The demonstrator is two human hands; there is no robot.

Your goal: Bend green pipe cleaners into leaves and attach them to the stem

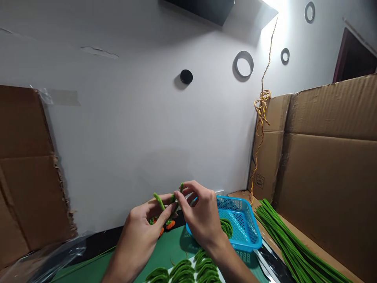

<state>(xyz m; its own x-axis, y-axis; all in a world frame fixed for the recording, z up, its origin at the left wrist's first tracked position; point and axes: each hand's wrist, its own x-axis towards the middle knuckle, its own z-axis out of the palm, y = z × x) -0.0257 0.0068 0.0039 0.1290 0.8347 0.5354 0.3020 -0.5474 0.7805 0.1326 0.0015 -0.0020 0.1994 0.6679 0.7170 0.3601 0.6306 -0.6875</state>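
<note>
Both hands meet above the green mat (165,251), pinching one fuzzy green pipe cleaner (159,201) that is bent between them. My left hand (143,232) is closed on it with thumb and fingers, and one end sticks up past the fingers. My right hand (203,212) pinches another part, its tip showing above the fingertips. Behind the left fingers lie small orange pumpkin-like pieces (170,224), partly hidden. Below the hands, several bunches of curved green pipe cleaners (182,271) rest on a white sheet.
A blue plastic basket (250,232) holds coiled green pipe cleaners (226,227). Long straight green pipe cleaners (288,239) lie at the right. Cardboard walls (330,169) stand on both sides, and a twisted yellow cord (262,102) hangs at the back. Clear plastic (59,257) lies at the left.
</note>
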